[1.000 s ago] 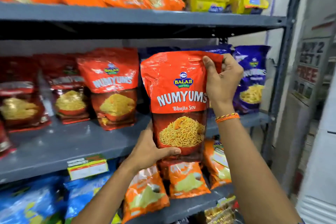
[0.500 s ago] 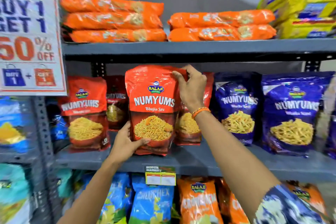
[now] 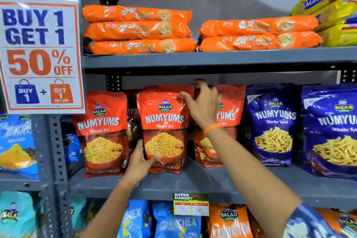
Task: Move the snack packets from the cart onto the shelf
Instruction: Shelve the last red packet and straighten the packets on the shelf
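A red Numyums Bhujia Sev packet [image 3: 164, 121] stands upright on the grey middle shelf [image 3: 202, 183], between two matching red packets [image 3: 102, 133] [image 3: 229, 120]. My left hand [image 3: 141, 162] grips its lower left corner, thumb across the front. My right hand [image 3: 202, 106] holds its top right corner, fingers curled over the top edge. The packet's base rests on the shelf board. The cart is out of view.
Blue Numyums packets [image 3: 272, 123] stand to the right. Orange cookie rolls [image 3: 137, 31] and yellow packs [image 3: 336, 11] lie on the shelf above. A "Buy 1 Get 1" sign [image 3: 40, 54] hangs on the left upright. Blue and orange packets [image 3: 173, 222] fill the shelf below.
The red packet has gone from held in front of the shelf to standing on the shelf board between the other red packets. Both hands stayed on it; the view shifted left.
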`<control>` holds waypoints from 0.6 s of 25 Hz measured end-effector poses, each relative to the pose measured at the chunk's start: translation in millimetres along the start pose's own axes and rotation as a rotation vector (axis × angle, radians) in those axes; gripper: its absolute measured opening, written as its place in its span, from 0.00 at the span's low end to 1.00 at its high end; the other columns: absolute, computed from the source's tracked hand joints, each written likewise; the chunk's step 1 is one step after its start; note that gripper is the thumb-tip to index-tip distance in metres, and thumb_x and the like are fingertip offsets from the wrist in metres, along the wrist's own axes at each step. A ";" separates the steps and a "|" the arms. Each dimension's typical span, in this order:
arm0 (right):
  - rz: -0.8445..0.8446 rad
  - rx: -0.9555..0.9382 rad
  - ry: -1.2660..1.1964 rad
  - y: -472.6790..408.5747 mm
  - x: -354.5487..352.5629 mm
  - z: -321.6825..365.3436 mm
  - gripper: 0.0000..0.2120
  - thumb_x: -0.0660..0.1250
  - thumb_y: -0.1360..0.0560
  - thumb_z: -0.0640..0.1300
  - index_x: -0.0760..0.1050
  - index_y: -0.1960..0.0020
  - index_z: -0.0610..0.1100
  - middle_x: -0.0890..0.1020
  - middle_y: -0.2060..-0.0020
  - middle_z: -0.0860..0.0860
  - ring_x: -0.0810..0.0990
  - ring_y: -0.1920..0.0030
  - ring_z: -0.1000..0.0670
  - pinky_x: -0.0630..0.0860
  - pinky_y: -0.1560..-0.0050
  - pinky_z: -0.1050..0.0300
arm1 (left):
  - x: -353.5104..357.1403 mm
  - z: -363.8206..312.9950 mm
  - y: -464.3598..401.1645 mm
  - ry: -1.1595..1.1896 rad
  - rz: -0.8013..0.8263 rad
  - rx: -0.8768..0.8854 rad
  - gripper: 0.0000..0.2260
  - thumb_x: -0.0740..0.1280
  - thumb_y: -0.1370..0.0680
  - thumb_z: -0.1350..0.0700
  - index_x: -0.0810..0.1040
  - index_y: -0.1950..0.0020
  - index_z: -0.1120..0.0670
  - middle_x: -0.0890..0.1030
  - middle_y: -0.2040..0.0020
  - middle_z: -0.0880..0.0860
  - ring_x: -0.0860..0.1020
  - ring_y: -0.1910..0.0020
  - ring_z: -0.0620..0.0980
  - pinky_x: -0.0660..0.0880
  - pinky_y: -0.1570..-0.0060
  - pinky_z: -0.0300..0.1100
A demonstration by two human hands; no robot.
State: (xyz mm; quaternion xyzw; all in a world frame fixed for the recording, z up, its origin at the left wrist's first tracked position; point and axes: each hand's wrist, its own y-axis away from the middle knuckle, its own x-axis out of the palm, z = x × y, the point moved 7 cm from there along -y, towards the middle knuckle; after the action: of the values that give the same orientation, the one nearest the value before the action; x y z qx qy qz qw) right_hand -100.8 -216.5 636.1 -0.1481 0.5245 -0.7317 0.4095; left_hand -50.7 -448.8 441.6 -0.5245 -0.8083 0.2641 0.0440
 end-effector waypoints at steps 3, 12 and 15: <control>-0.078 0.221 -0.137 46.6 -29.9 -54.5 0.43 0.78 0.42 0.63 0.69 0.34 0.46 0.76 0.40 0.49 0.71 0.39 0.45 0.68 0.38 0.49 | -0.7 7.6 -3.0 -0.010 0.013 0.013 0.29 0.77 0.28 0.60 0.68 0.33 0.46 0.81 0.39 0.45 0.79 0.39 0.39 0.75 0.35 0.46; 0.350 0.658 -0.072 136.8 10.3 -156.4 0.75 0.86 0.56 0.56 0.43 0.23 0.41 0.67 0.30 0.37 0.67 0.31 0.35 0.67 0.30 0.40 | -1.4 16.1 -8.1 -0.024 0.052 -0.018 0.32 0.78 0.30 0.56 0.65 0.33 0.45 0.78 0.39 0.42 0.76 0.36 0.46 0.72 0.32 0.51; 0.386 0.646 -0.114 130.5 8.5 -159.5 0.65 0.86 0.55 0.54 0.54 0.29 0.41 0.75 0.36 0.41 0.75 0.36 0.39 0.74 0.36 0.45 | -1.7 13.4 -6.6 -0.017 0.052 -0.010 0.31 0.78 0.30 0.55 0.65 0.33 0.45 0.78 0.39 0.43 0.76 0.37 0.45 0.73 0.32 0.51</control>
State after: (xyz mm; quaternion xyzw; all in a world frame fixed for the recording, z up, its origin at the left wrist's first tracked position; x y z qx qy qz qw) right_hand -151.3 -134.8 453.6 0.0495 0.2613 -0.7593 0.5939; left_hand -60.1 -457.5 433.7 -0.5434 -0.7959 0.2657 0.0275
